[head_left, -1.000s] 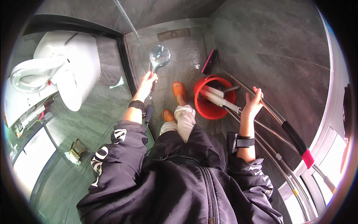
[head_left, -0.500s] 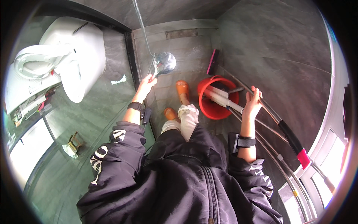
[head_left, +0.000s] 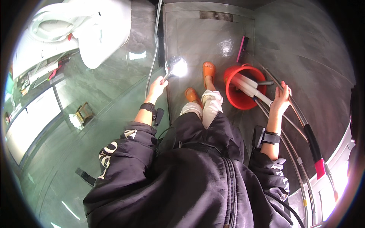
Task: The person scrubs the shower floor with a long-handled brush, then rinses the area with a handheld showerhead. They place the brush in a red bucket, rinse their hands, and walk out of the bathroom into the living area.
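My left hand (head_left: 156, 89) is closed round the handle of a shiny shower head (head_left: 177, 67), held over the floor to the left of my feet. Its metal hose (head_left: 153, 62) runs up past the hand. My right hand (head_left: 280, 100) grips a metal pole (head_left: 299, 112) with a black sleeve (head_left: 313, 141) and a pink end (head_left: 320, 168). Left of that hand stands a red bucket (head_left: 239, 102), with a white plastic mop head (head_left: 247, 86) and a grey handle (head_left: 265, 83) in it. A pink-and-black broom or squeegee head (head_left: 242, 49) rests beyond the bucket.
My feet in orange slippers (head_left: 208, 72) stand on the grey tiled floor beside the bucket. A drain grate (head_left: 216, 16) lies at the far wall. Left, beyond a glass panel, are a white toilet (head_left: 104, 34) and a small stool (head_left: 85, 113). More poles (head_left: 300, 163) lean at the right.
The whole view has shifted, with most things now farther right and higher. The shower head has come nearer to me and leftward relative to my feet. My right hand still holds the pole.
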`<action>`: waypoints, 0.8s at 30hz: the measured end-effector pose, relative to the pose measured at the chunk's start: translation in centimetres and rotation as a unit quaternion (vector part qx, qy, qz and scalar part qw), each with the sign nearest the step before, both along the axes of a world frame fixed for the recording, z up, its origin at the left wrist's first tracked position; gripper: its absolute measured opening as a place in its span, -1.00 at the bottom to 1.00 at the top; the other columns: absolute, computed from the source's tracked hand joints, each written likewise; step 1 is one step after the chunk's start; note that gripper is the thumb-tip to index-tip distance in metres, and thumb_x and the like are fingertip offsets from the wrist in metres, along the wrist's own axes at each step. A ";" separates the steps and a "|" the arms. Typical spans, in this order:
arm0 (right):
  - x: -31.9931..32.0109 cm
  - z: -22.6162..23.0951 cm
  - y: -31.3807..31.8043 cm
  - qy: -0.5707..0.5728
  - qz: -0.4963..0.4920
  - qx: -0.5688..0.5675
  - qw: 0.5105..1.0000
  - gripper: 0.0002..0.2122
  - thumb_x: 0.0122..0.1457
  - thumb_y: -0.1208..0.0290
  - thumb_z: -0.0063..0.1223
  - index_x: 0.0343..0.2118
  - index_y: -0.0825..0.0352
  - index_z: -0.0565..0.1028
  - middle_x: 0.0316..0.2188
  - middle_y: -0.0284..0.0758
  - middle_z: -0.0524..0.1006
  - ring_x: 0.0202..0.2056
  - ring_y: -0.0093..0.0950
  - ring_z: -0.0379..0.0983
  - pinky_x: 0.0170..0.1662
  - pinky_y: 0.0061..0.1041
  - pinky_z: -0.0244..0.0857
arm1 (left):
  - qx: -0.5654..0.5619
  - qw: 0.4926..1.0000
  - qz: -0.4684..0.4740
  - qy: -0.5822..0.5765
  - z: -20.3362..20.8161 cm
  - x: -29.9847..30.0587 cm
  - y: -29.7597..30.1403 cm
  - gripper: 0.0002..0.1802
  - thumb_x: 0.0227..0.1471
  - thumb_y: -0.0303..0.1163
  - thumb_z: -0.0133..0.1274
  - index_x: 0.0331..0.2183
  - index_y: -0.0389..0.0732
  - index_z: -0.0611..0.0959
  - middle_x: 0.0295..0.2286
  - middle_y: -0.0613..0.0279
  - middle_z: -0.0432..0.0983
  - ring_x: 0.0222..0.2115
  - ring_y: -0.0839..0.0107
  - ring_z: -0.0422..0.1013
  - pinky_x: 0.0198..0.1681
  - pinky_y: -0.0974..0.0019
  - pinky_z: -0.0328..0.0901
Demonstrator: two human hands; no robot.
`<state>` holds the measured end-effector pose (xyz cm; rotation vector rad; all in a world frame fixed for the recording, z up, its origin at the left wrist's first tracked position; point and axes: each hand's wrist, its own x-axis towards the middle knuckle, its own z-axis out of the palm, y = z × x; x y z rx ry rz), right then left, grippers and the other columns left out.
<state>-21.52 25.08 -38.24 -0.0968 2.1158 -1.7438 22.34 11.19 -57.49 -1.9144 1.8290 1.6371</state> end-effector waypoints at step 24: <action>0.3 -0.4 0.1 -0.005 0.032 -0.019 0.999 -0.88 0.08 0.36 -0.12 -0.40 0.28 0.34 -0.16 -0.27 0.38 -0.15 -0.52 0.27 0.00 -0.45 0.03 | -0.007 0.991 0.104 0.082 0.9 -2.0 0.3 -0.77 -0.02 -0.28 -0.05 -0.51 -0.20 0.31 -0.64 0.41 0.19 -0.58 0.59 0.11 -0.48 0.48 0.08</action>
